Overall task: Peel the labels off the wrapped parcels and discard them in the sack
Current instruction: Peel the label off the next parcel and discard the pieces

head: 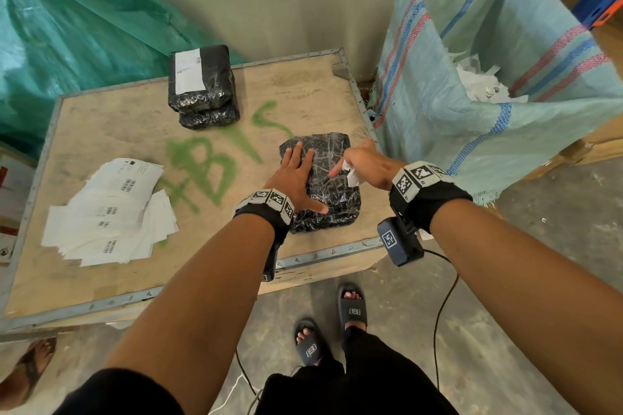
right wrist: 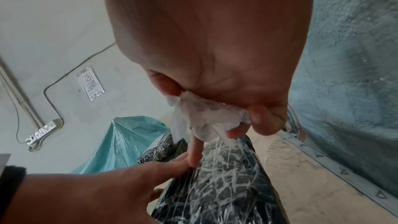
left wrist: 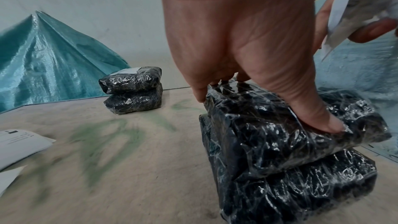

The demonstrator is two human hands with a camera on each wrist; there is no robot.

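Note:
A stack of two black parcels (head: 323,185) wrapped in clear film sits near the front right of the plywood crate top (head: 111,131); its top face shows no label. My left hand (head: 295,175) lies flat on it, fingers straight, thumb pressing into the film (left wrist: 323,122). Just above the parcel my right hand (head: 365,163) grips a crumpled white label (head: 350,173), index finger pointing left; the right wrist view shows the label (right wrist: 204,118) bunched in the curled fingers. The pale green woven sack (head: 438,94) stands open at the crate's right.
A second stack of two black parcels (head: 205,101) stands at the back of the crate, with a white label (head: 188,72) on top. Loose label sheets (head: 111,212) are piled at the left. White paper scraps (head: 478,81) lie inside the sack. A teal tarp (head: 67,27) hangs behind.

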